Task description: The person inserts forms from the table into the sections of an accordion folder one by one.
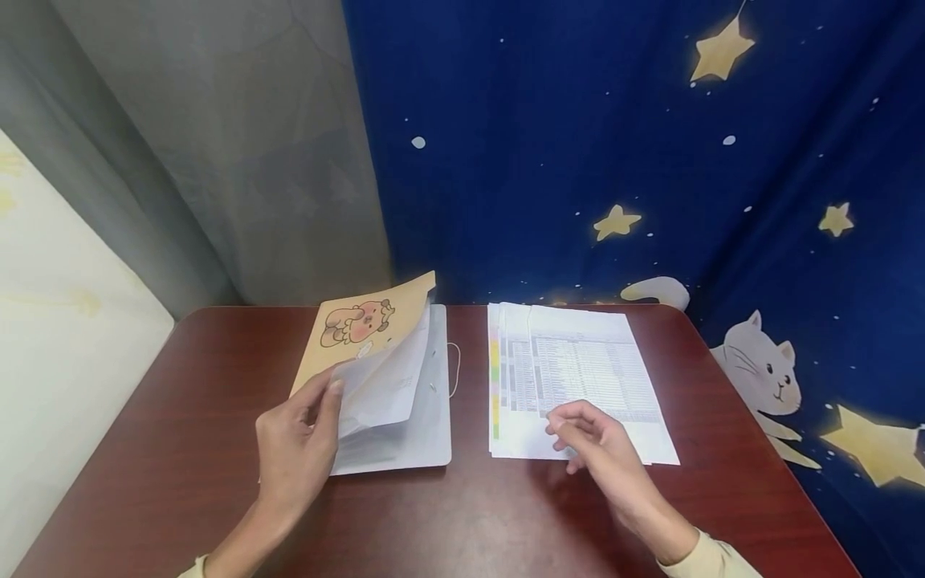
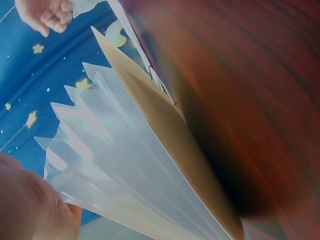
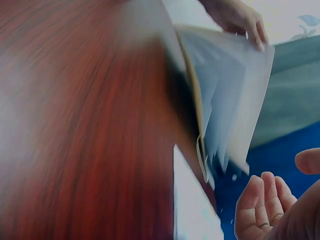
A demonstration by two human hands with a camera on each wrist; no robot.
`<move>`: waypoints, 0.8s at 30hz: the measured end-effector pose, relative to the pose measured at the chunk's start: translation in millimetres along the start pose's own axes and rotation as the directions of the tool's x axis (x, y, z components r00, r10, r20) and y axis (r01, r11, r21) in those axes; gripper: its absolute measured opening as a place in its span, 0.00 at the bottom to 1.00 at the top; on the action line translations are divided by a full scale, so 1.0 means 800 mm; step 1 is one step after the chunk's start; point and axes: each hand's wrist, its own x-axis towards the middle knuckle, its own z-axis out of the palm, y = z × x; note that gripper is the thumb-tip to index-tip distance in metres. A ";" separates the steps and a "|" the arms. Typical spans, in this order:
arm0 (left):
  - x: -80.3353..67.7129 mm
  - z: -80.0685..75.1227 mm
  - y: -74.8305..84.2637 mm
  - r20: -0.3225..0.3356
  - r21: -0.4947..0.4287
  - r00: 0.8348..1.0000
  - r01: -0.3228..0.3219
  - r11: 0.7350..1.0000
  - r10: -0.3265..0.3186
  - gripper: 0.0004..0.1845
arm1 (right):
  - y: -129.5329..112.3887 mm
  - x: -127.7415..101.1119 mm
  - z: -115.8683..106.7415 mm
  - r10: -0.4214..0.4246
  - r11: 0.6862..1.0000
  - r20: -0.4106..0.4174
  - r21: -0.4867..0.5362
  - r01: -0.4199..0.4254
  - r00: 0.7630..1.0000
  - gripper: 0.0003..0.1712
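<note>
A display folder with a tan cover, a printed cartoon animal and a white cord loop lies partly opened on the table. My left hand pinches the near edge of its lifted cover between thumb and fingers. Clear plastic sleeves fan out under the cover in the left wrist view. My right hand is over the near edge of a stack of printed sheets, its fingers loosely bent and holding nothing. In the right wrist view the right fingers show apart from the thumb.
The dark red-brown table has rounded far corners. Right behind it hangs a blue curtain with stars and a cat, beside a grey curtain. A pale wall or panel stands along the left side.
</note>
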 end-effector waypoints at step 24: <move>0.003 0.001 0.001 0.018 0.008 1.000 0.012 1.000 -0.012 0.13 | 0.063 0.038 -0.145 0.034 0.766 -0.284 -0.608 -0.207 0.958 0.42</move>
